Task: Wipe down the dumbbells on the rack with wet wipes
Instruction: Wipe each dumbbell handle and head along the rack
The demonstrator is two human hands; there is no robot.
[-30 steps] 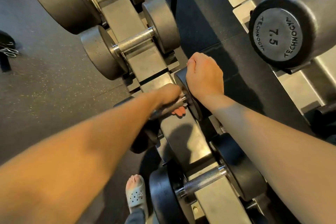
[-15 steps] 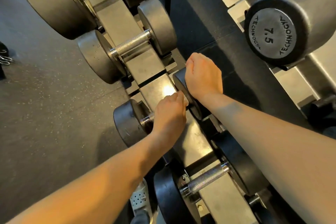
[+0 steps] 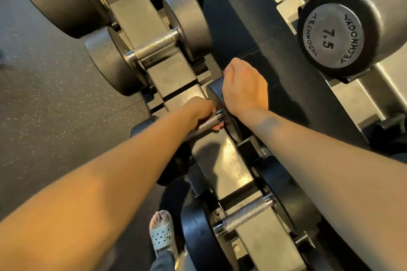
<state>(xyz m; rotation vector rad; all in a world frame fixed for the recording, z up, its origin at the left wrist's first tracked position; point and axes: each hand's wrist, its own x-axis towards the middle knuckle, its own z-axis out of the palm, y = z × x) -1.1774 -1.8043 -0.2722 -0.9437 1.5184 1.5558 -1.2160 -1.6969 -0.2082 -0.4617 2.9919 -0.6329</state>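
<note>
Floor: dark speckled rubber runs beside the rack, and my sandalled foot stands close to its front edge.
Dumbbell: the one I am working on lies across the rack's beam, between a larger neighbour and a black one.
Left hand: my left hand is wrapped round the knurled handle, with fingertips showing underneath.
Right hand: my right hand is curled over the far head, its fingers hidden behind.
Wet wipe: I cannot see one; it may be bunched under a palm.
Pinch risk: my fingertips sit between bar and beam, so a settling weight would likely trap them.
Slip risk: a damp handle could twist out of my grip.
Foot risk: if the dumbbell rolls off towards me, my bare toes are near its likely path.
</note>
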